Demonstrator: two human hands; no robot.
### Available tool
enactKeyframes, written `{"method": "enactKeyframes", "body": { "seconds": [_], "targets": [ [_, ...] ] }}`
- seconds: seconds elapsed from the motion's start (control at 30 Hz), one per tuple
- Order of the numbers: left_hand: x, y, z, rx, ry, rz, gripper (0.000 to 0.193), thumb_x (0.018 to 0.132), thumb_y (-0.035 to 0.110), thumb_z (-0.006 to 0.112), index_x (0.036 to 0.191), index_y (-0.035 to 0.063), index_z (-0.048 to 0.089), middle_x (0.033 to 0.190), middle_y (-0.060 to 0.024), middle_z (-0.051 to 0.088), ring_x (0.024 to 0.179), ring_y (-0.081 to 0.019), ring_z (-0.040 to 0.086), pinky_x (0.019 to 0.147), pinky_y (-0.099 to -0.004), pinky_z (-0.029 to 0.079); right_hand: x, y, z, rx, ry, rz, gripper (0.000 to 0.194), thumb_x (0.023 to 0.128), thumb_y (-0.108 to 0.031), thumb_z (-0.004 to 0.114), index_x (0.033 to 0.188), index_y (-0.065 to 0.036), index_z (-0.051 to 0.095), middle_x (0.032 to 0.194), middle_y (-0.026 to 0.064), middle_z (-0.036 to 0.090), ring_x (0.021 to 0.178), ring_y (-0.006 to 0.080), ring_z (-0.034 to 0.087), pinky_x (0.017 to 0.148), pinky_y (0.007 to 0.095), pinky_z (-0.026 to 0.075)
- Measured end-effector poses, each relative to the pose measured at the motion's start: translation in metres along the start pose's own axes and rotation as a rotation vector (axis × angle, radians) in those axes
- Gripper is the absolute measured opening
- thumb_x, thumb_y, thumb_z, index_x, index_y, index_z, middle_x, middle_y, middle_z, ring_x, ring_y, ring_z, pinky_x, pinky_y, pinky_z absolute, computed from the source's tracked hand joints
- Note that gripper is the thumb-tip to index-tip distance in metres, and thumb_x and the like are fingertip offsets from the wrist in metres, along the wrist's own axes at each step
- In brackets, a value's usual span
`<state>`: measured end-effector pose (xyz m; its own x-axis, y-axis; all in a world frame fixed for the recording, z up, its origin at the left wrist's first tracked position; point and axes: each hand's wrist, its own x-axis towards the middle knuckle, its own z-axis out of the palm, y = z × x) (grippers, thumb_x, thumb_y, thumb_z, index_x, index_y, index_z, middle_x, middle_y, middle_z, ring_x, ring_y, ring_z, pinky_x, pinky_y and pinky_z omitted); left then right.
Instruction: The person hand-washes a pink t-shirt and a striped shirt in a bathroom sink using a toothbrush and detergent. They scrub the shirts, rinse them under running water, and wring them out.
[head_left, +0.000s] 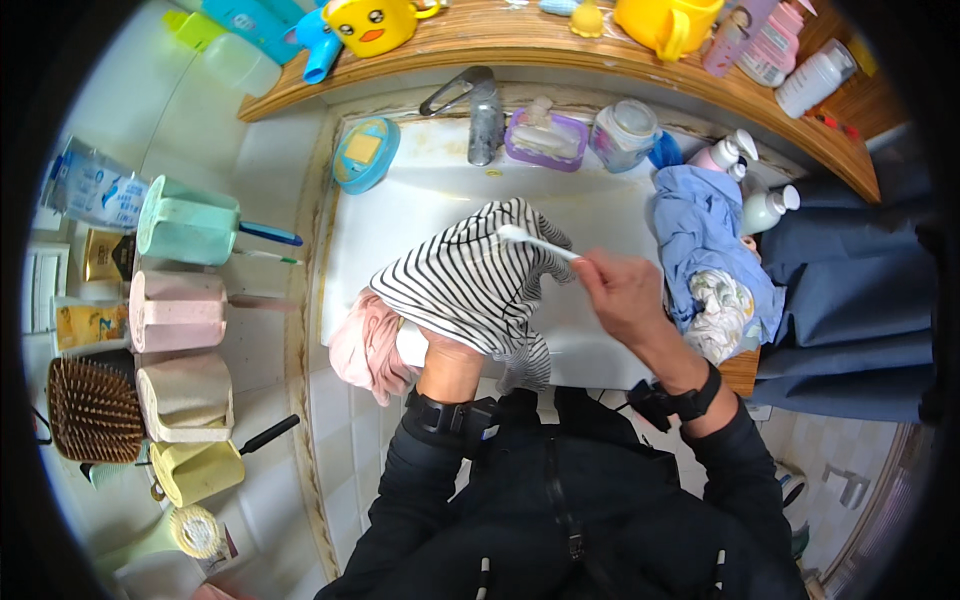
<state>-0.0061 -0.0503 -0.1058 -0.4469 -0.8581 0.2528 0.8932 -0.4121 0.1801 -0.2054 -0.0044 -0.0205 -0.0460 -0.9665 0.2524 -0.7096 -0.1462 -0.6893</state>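
A white brush (536, 241), apparently a toothbrush, is gripped by its handle in my right hand (621, 294). Its head rests on or just over a black-and-white striped garment (465, 266) above the sink. My left hand (454, 351) reaches into or under that garment; the cloth covers its fingers, so their grip is hidden. Beside my left wrist, a pink cloth (367, 341) hangs over the front edge of the white sink (600, 352).
Along the sink's back stand a soap dish (365, 155), a faucet (484, 124), a purple soap box (546, 139) and a jar (624, 135). Blue cloth (694, 225) lies at the right. A wooden shelf (480, 56) overhangs the back; wall cups (187, 221) line the left.
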Motion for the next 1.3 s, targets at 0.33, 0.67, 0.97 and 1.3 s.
{"method": "enactKeyframes", "body": {
  "seconds": [0.33, 0.67, 0.97, 1.3],
  "targets": [
    [0.004, 0.005, -0.004, -0.001, -0.035, 0.027, 0.067, 0.098, 0.050, 0.034, 0.147, 0.0045, 0.033, 0.149, -0.0107, 0.042, 0.135, -0.0249, 0.042, 0.113, -0.0356, 0.032, -0.001, 0.013, 0.000, -0.001, -0.039, 0.010, 0.026, 0.094, -0.023, 0.060, 0.074, -0.007, 0.060, 0.059, 0.0138, 0.052, 0.052, 0.0343, 0.054, 0.047, 0.0405, 0.039],
    [-0.005, 0.012, -0.009, -0.001, 0.356, 0.103, 0.069, 0.097, 0.053, 0.036, 0.143, 0.0028, 0.040, 0.144, -0.0162, 0.046, 0.133, -0.0312, 0.044, 0.114, -0.0427, 0.034, -0.003, 0.009, 0.003, -0.024, -0.024, -0.012, 0.028, 0.093, -0.027, 0.060, 0.072, -0.009, 0.059, 0.063, 0.0126, 0.056, 0.057, 0.0351, 0.056, 0.049, 0.0428, 0.041],
    [-0.006, 0.011, -0.012, 0.052, 0.096, 0.052, 0.066, 0.098, 0.051, 0.036, 0.144, 0.0044, 0.040, 0.146, -0.0121, 0.046, 0.133, -0.0255, 0.044, 0.113, -0.0337, 0.032, -0.005, 0.010, 0.004, 0.002, -0.077, -0.168, 0.028, 0.092, -0.029, 0.063, 0.072, -0.009, 0.058, 0.062, 0.0116, 0.056, 0.057, 0.0345, 0.056, 0.048, 0.0411, 0.041],
    [-0.011, 0.016, -0.010, 0.707, 0.316, 0.032, 0.057, 0.098, 0.041, 0.043, 0.142, 0.0047, 0.042, 0.145, -0.0100, 0.048, 0.129, -0.0224, 0.047, 0.108, -0.0331, 0.038, 0.007, 0.010, -0.004, -0.010, 0.016, -0.141, 0.028, 0.091, -0.023, 0.064, 0.070, -0.007, 0.057, 0.059, 0.0130, 0.053, 0.053, 0.0356, 0.054, 0.046, 0.0408, 0.040]
  ]
}}
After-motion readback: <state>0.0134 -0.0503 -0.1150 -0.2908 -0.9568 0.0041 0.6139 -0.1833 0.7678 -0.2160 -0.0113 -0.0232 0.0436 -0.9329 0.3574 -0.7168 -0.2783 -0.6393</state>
